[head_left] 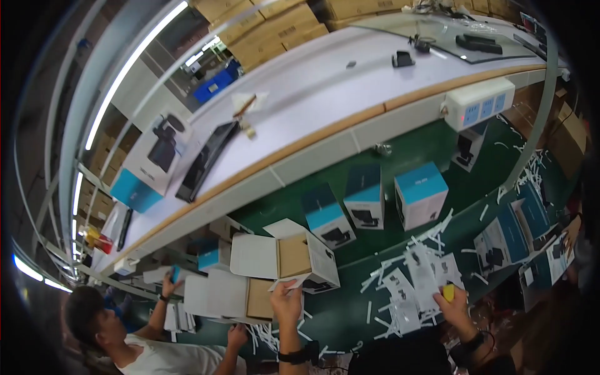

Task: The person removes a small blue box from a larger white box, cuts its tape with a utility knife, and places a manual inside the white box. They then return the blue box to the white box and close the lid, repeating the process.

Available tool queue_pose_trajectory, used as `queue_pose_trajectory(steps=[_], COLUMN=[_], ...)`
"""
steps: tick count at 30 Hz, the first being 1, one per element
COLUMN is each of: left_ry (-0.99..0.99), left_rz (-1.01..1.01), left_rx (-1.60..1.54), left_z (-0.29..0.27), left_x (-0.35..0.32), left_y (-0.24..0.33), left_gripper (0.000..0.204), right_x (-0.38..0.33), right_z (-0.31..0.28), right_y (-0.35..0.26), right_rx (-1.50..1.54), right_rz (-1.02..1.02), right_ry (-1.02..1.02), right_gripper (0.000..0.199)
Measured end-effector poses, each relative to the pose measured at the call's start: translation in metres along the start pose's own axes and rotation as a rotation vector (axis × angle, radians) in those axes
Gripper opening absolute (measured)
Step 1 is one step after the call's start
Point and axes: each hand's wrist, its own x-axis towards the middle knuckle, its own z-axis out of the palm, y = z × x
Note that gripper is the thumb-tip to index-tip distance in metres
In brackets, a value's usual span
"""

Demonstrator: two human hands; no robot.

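Observation:
My left hand [286, 305] pinches the front flap of an open white box [320, 265], whose lid stands folded back and whose inside shows brown cardboard. At the right, my right hand [456, 309] grips a small yellow object [448, 292], its kind too small to make out. Its fingers are beside a pile of white printed leaflets [422, 278], some in clear plastic. A second open white box [259, 300] stands just left of my left wrist.
Closed blue-and-white boxes [420, 187] stand behind on the green bench [347, 306]. White paper strips [375, 278] lie scattered. A white shelf [312, 103] with a power strip [480, 103] runs above. A co-worker [150, 337] sits left; another person's hand [570, 234] is at far right.

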Motion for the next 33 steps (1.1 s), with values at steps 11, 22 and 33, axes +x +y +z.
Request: queue_pose_trajectory(steps=[11,22,33], left_ry=[-0.282,-0.272,-0.400], left_rz=[-0.049,0.164,0.335], left_rx=[0.105,-0.052,-0.144], left_z=[-0.102,-0.141,-0.155], left_x=[-0.157,-0.173,-0.162], left_y=[0.023,0.005,-0.004], left_gripper=[0.009,0.006,0.008], right_x=[-0.039,-0.115,-0.142], right_z=[0.108,0.132,0.248], right_y=[-0.143,-0.205,-0.265], right_rx=[-0.183,-0.380,-1.286], right_rz=[-0.776,-0.741,-0.779], right_ry=[-0.812,-1.145,-1.424], right_gripper=[0.033,0.034,0.021])
